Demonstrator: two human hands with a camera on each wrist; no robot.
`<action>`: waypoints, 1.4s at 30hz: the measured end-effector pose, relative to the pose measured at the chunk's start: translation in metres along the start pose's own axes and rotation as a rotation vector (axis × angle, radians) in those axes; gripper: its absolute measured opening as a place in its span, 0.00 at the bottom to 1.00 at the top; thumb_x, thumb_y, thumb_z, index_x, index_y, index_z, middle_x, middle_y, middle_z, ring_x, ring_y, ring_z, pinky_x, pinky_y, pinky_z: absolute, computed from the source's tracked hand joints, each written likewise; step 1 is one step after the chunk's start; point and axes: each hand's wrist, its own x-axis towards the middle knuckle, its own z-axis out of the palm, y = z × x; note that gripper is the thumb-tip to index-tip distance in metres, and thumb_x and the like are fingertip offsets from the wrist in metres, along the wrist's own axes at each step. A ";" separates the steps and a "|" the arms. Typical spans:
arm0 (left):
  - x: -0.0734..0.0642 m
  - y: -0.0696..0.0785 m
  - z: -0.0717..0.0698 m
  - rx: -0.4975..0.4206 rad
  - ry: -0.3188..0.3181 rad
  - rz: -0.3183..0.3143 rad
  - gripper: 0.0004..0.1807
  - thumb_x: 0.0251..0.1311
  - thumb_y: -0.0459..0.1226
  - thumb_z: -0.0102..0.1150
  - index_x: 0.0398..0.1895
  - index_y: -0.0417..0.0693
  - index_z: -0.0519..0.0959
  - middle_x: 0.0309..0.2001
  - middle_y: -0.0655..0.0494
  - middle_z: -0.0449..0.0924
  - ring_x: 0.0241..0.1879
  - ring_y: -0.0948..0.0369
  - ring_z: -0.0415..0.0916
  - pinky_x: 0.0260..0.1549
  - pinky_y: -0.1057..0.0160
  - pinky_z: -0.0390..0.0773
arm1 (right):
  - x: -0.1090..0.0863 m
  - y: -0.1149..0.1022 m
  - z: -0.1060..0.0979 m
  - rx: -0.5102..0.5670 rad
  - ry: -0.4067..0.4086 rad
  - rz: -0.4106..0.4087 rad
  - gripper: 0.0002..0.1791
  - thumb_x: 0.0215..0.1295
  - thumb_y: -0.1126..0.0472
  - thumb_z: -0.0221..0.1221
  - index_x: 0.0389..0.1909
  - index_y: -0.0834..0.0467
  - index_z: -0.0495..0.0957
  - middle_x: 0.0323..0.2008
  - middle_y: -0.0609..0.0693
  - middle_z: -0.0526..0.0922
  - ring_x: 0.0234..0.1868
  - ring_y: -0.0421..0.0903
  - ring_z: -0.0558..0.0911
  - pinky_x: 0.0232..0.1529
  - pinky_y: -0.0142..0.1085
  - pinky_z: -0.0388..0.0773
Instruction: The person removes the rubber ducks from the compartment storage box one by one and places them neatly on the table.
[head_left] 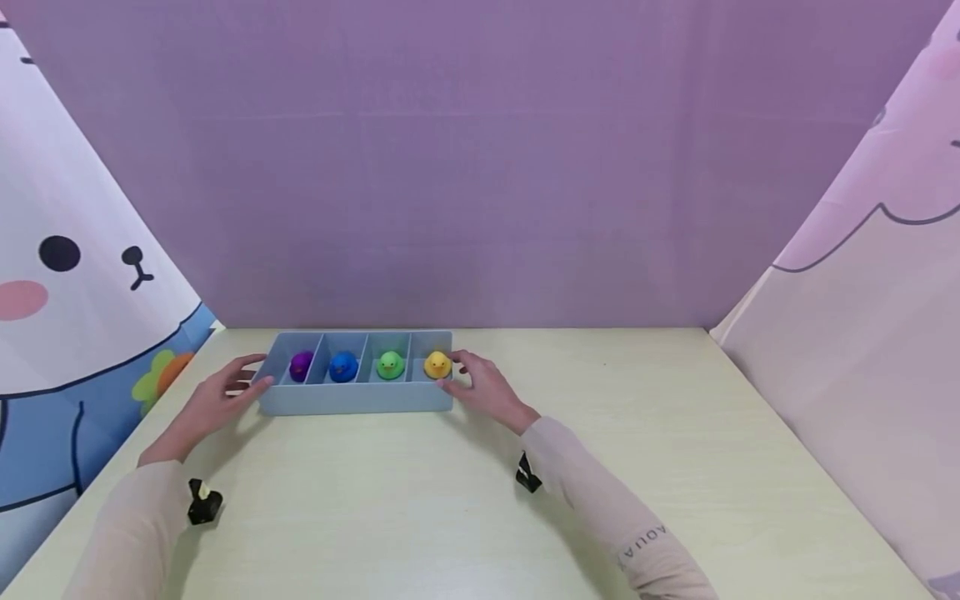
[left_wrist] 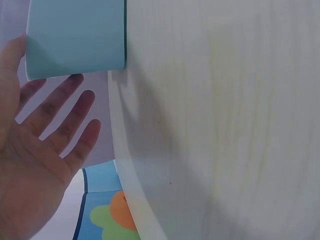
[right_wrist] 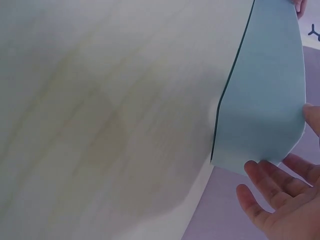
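My left grip (head_left: 213, 402) and right grip (head_left: 491, 392): fingers apart, fingertips touching opposite ends of the pale-blue rectangular plastic tray (head_left: 356, 401), near the table's (head_left: 360, 508) back-left corner. Compartments, left to right: small round purple toy (head_left: 301, 367), blue toy (head_left: 343, 367), green duck (head_left: 390, 365), yellow duck (head_left: 437, 365).

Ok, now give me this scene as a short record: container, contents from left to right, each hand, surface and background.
Container: blue-gray tray, four compartments in a row
Contents: purple toy, blue toy, green toy, yellow toy; one per compartment
Left hand: touching the tray's left end
Right hand: touching the tray's right end
Surface: pale table, tray near its far edge
Background: plain purple backdrop
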 end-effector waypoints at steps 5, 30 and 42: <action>0.002 0.002 0.002 0.003 -0.009 -0.006 0.34 0.65 0.51 0.46 0.68 0.45 0.53 0.59 0.28 0.63 0.55 0.34 0.65 0.49 0.36 0.68 | -0.001 0.004 -0.003 -0.002 0.007 -0.009 0.29 0.62 0.51 0.57 0.60 0.62 0.65 0.59 0.56 0.71 0.54 0.53 0.74 0.53 0.46 0.74; 0.012 0.025 0.017 -0.007 -0.066 0.027 0.35 0.62 0.54 0.49 0.67 0.46 0.56 0.56 0.32 0.69 0.55 0.39 0.68 0.49 0.38 0.70 | -0.020 0.026 -0.028 0.023 0.018 0.016 0.28 0.63 0.54 0.57 0.61 0.62 0.64 0.60 0.58 0.70 0.55 0.56 0.73 0.53 0.47 0.74; 0.019 0.037 0.030 -0.041 -0.051 0.102 0.32 0.61 0.51 0.51 0.64 0.44 0.60 0.53 0.33 0.72 0.52 0.40 0.72 0.49 0.40 0.71 | -0.031 0.041 -0.042 -0.006 0.067 -0.007 0.29 0.62 0.50 0.56 0.59 0.62 0.66 0.57 0.58 0.72 0.52 0.57 0.75 0.49 0.47 0.76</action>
